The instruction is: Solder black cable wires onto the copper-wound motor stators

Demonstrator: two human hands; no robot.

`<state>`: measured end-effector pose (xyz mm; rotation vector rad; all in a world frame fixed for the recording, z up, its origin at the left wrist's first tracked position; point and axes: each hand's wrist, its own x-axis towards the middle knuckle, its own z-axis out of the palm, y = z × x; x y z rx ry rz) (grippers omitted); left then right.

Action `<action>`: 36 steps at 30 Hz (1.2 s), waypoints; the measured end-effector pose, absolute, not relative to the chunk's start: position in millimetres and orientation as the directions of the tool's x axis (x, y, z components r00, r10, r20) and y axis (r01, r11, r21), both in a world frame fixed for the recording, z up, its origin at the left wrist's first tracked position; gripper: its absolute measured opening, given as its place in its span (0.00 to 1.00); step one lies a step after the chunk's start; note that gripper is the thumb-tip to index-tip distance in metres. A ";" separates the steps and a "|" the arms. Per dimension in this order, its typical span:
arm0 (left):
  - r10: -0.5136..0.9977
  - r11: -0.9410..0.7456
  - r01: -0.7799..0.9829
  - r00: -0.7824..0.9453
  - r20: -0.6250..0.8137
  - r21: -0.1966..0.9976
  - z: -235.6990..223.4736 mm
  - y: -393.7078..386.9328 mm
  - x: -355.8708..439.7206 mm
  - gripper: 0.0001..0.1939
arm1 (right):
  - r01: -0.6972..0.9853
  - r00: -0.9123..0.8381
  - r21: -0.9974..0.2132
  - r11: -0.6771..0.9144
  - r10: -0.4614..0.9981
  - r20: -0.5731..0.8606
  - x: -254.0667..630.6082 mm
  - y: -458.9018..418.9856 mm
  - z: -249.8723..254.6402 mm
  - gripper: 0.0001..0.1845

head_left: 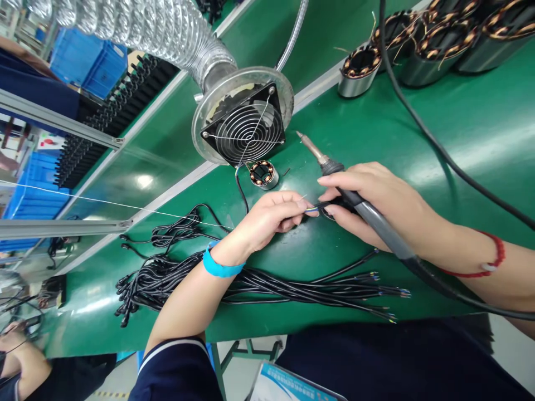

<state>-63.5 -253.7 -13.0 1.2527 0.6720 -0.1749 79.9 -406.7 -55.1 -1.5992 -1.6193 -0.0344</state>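
Observation:
My left hand [270, 217] is closed, pinching thin coloured wires [311, 209] of a black cable between thumb and fingers. A fine silvery wire tip pokes up above these fingers. My right hand [390, 203] is closed around a soldering iron [378, 223], whose metal tip points up and left, apart from the wires. Thumb and fingertips of that hand also meet dark tubing or cable at the wires; exactly how is hidden. Just beyond my left hand, a small stator [264, 175] with copper windings stands on the green bench [292, 250].
A fume fan [251, 131] on a foil duct [167, 28] hangs over the bench. Black cables [267, 281] lie bundled under my left forearm. Several larger stators [359, 72] stand at back right. The iron's cord trails right. A co-worker's hand [14, 337] shows far left.

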 end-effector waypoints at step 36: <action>0.768 -0.428 0.892 0.445 -0.461 0.150 45.1 -204.5 -109.0 0.14 | 0.716 0.202 -0.652 0.250 0.820 0.536 109.7 -419.4 -50.5 0.35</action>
